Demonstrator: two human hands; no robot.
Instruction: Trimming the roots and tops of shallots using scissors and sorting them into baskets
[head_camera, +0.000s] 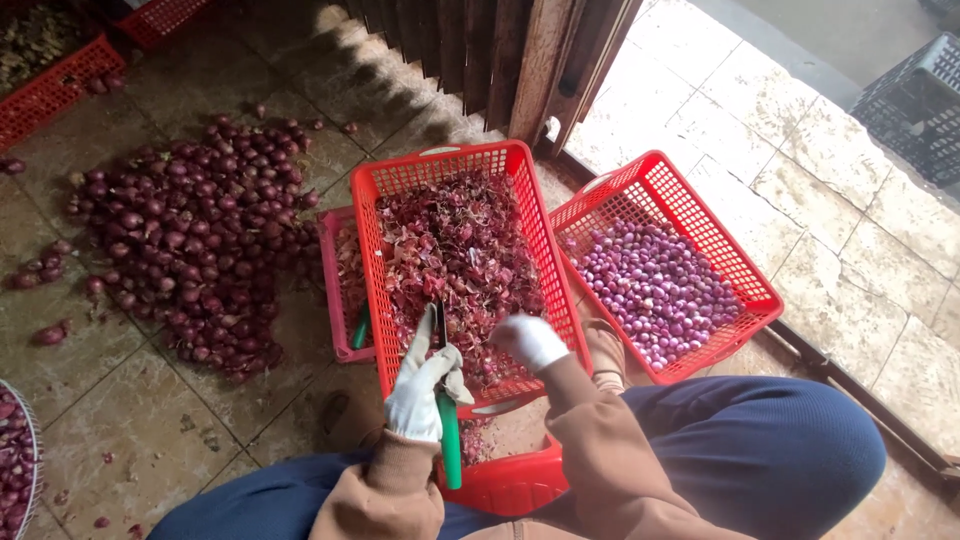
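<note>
Green-handled knife (448, 425) gripped in gloved left hand (425, 385), closed around handle, over near edge of middle red basket (455, 160). Light, stiff, probably sharp; best held by handle. Gloved right hand (530, 340) curled over skins; contents hidden, cannot tell.

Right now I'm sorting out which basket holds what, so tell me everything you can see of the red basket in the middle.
The middle red basket is rectangular, of red plastic lattice with a solid rim and handle cut-outs at both ends. It lies flat, lengthwise away from the person, filled with dry reddish-purple shallot skins. It overlaps a pinkish basket on its left; the basket of peeled shallots sits against its right. Both gloved hands, left hand and right hand, work above its near end.
</note>
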